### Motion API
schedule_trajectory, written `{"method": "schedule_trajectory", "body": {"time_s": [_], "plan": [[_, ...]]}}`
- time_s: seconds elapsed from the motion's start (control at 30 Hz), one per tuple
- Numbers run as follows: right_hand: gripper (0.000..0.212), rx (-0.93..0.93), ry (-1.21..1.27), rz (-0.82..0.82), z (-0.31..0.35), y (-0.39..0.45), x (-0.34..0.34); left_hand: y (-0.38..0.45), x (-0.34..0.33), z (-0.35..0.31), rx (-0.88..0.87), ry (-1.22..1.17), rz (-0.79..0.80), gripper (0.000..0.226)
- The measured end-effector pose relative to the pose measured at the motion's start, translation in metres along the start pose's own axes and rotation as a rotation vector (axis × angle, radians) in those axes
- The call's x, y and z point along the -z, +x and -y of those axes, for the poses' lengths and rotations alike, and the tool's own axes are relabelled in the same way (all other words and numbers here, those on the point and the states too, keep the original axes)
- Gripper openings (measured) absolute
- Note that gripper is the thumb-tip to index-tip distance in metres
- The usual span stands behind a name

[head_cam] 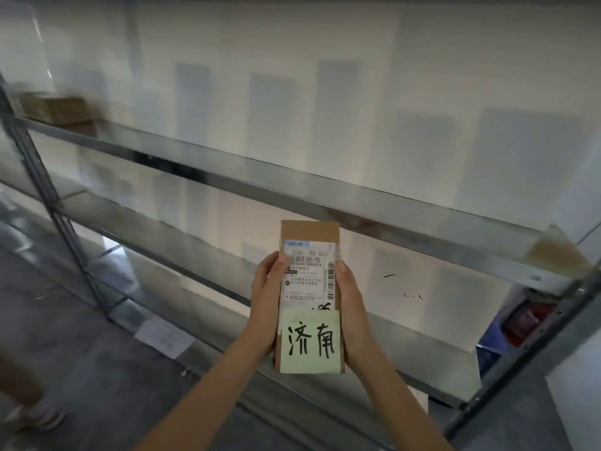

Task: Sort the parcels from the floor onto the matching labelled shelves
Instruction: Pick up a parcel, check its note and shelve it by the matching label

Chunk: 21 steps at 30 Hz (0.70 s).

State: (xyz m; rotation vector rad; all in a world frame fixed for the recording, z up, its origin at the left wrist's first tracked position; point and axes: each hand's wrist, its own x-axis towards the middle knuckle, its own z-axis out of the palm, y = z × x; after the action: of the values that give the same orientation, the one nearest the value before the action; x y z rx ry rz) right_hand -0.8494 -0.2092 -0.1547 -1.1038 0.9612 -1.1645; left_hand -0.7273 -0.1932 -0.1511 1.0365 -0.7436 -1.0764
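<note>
I hold a small brown cardboard parcel (309, 236) upright in front of a metal shelving unit (292, 187). It carries a white shipping label (307, 276) and, lower down, a pale green note (309, 343) with two handwritten characters. My left hand (268, 297) grips the parcel's left edge, thumb over the label. Its right edge sits in the grip of my right hand (353, 301). The parcel hangs level with the middle shelf board, in front of it.
Brown cardboard boxes (57, 110) sit on the upper shelf at far left. A tan label (553, 252) is stuck on the shelf rail at right. Red and blue packages (520, 320) lie behind the right upright. A white paper (164, 336) hangs on the lowest rail; grey floor lies left.
</note>
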Motion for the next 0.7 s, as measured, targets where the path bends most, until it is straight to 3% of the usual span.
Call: {"method": "schedule_trajectory", "body": {"time_s": [0.4, 0.7], "plan": [[0.069, -0.012, -0.056, 0.190, -0.023, 0.046, -0.097, 0.045, 0.095, -0.027, -0.091, 0.013, -0.116, 0.066], [0.065, -0.090, -0.003, 0.357, -0.040, 0.094, -0.135, 0.074, 0.126, -0.032, -0.107, -0.006, -0.327, 0.062]]}}
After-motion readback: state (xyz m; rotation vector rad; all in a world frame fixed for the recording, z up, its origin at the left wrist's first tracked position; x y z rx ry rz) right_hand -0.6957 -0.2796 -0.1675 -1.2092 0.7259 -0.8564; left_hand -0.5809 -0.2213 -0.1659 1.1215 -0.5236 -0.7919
